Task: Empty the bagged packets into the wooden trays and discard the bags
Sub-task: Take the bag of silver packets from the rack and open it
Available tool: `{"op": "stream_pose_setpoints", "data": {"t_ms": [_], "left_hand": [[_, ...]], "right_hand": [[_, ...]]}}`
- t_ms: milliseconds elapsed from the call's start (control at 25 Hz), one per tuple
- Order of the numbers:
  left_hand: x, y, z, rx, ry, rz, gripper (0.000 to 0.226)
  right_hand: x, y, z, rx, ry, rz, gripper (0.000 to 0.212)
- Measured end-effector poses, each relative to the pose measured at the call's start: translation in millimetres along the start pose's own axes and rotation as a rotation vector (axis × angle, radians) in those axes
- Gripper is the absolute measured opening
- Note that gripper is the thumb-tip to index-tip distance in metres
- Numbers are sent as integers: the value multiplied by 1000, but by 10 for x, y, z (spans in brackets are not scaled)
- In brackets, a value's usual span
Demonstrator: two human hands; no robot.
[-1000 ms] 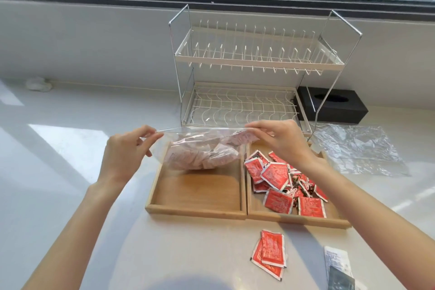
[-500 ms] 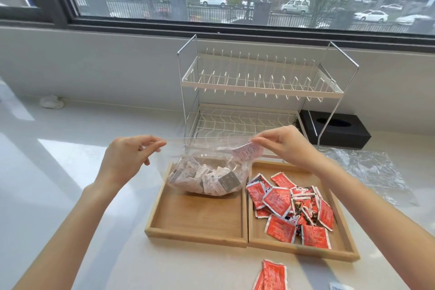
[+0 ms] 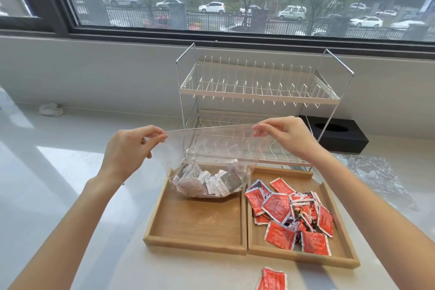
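Left hand [image 3: 127, 151], middle left of the frame, pinches one top corner of the clear bag [image 3: 211, 148] between thumb and fingertips, other fingers loosely curled. The bag hangs stretched across the centre, and the white packets [image 3: 207, 182] sit bunched in its bottom, sagging just over the far end of the left tray [image 3: 195, 242]. Can't tell if the bag's underside is actually touching the wood or just hovering.

For the step itself, I'd say the trick is getting the mouth open first. Right now both hands pull the top edge taut like a seam, so it looks closed or flat. Then tip it over with the opening low and inside the tray walls, otherwise the packets will probably skate out onto the counter [image 3: 58, 195]. Shake from the bottom corners, not the top.

Right of centre, the right tray [image 3: 341, 259] already has the red packets [image 3: 289, 212] piled in it. The right hand [image 3: 284, 136], centre right, pinches the bag's other top corner the same way. One stray red packet [image 3: 273, 279] lies on the counter at the bottom edge of the frame and still wants putting in.

Writing: there's print on both the white and red packets, but it's too small and blurry to read. No brand I can make out.
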State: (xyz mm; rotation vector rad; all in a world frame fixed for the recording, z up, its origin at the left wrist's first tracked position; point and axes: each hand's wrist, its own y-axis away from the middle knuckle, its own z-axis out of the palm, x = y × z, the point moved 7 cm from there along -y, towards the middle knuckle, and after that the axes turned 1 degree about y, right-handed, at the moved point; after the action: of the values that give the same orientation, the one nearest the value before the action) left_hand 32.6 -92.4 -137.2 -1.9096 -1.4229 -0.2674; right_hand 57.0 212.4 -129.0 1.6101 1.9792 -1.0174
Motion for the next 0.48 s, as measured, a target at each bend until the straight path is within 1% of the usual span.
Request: {"op": "stream_pose_setpoints", "data": {"t_ms": [80,240,320,480], "left_hand": [[57,-65,-102,48,-10,31,9],[201,-154,-373,189,-12,104,11],[278,-187,-520,259,-14,148,13],[385,-253,-680,300,9,190,17]], "right_hand": [[-72,-34,-57,24,-12,-24,19],[-232,-111,-175,63,-136,-36,19],[-330,-154,-225,77,-157,-44,17],[-483,-233,-326,87,-139,-75,16]]}}
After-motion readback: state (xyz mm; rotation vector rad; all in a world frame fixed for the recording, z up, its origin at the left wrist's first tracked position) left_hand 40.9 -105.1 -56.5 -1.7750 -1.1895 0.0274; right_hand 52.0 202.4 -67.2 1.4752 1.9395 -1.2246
